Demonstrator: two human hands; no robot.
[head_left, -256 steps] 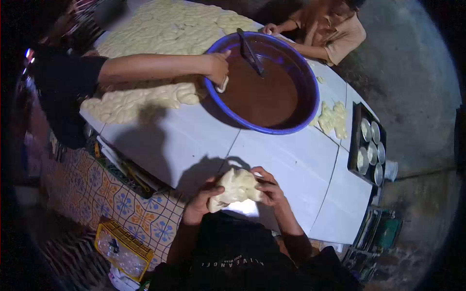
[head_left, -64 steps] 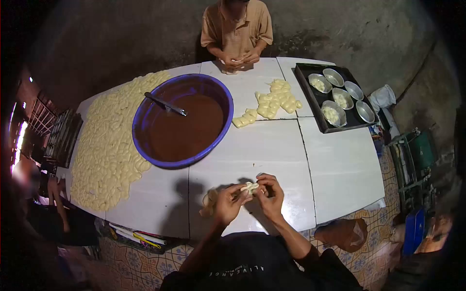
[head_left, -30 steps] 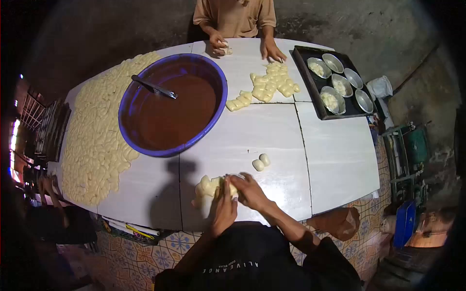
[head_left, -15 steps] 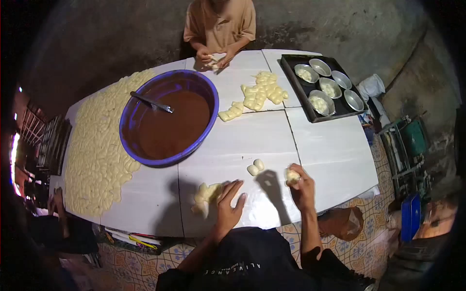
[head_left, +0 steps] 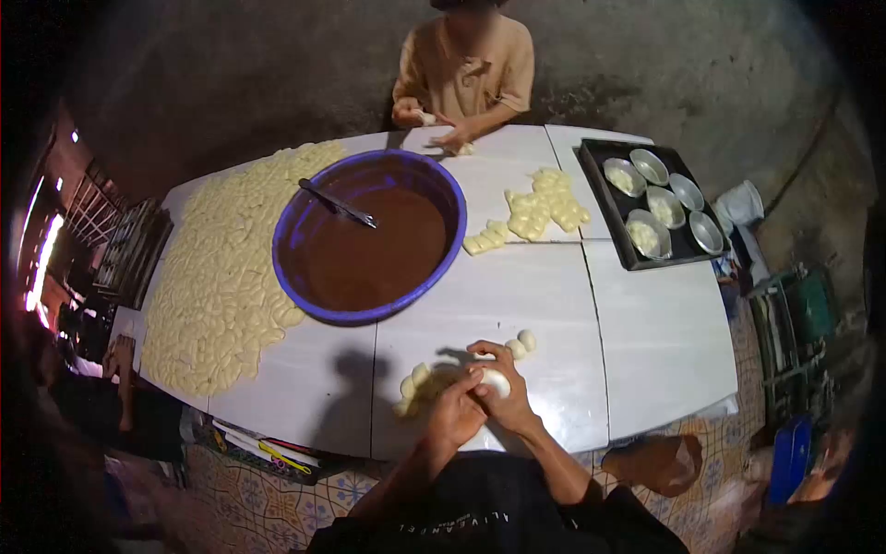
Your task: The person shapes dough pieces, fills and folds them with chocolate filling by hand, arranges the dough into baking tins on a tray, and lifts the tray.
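Close together above the near edge of the table, my left hand (head_left: 459, 413) and my right hand (head_left: 509, 399) meet around a smooth white dough ball (head_left: 496, 381). The fingers of the right hand curl about it, while the left hand's fingertips press against its side. To the left of my hands lie cut dough pieces (head_left: 417, 386), partly hidden by the left hand. Two small rounded dough balls (head_left: 521, 344) rest on the table just beyond my right hand.
A purple basin (head_left: 369, 317) of brown filling, tongs (head_left: 337, 203) across it, stands left of centre. Dough pieces (head_left: 217, 277) cover the table's left side; more dough (head_left: 544, 208) lies ahead. A black tray (head_left: 657, 261) holds metal tins. Opposite, a person (head_left: 466, 69) handles dough.
My hands have come together from apart, and the dough in my right hand now sits between both. The view has shifted. The person opposite has moved their hands apart.
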